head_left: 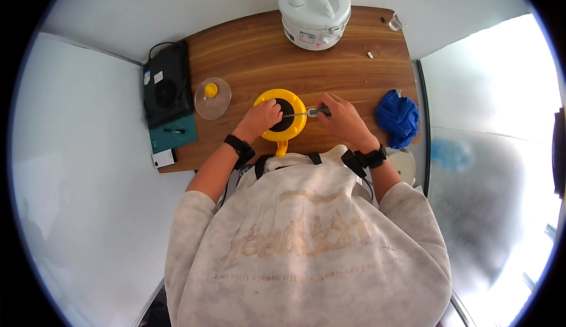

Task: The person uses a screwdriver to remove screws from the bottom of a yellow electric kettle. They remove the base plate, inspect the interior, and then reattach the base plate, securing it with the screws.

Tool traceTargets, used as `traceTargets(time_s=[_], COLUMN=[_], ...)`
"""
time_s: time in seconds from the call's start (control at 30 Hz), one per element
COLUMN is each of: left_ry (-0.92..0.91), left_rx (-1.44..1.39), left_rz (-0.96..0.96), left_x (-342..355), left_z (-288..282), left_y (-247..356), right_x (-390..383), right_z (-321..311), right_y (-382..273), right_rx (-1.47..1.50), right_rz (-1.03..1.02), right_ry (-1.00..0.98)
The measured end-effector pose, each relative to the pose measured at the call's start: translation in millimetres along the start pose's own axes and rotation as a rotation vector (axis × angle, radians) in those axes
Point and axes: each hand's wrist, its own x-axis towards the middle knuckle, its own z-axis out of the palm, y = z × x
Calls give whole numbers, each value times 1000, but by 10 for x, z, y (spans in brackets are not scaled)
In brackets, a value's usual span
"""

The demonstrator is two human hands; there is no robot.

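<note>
Yellow round piece (299, 127): middle of the frame, on the table (247, 50), dark-centred, its handle toward the lower edge
Left hand (264, 118): fingers curled in over the dark centre; whether they grip anything, cannot tell
Right hand (344, 116): closed round a screwdriver-like tool (312, 112), shaft pointing left
Clear lid (219, 109): left of centre, yellow-knobbed
White cooker (314, 14): top of the frame
</note>
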Motion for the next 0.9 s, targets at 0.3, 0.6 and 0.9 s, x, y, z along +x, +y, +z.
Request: traceTargets(time_s=[0.3,0.6,0.9], left_ry=[-68,55,224], left_rx=[-663,-805,-1469], left_rz=[-449,-728,-960], left_x=[73,-272,-577], left_z=[-388,-516,-493], left_y=[-28,-354,-385], right_x=[-19,-3,22], right_z=[32,65,117], right_y=[61,180,277], right_rx=[-9,-21,-68], right_rz=[21,88,112], right_ry=[19,-58,-116])
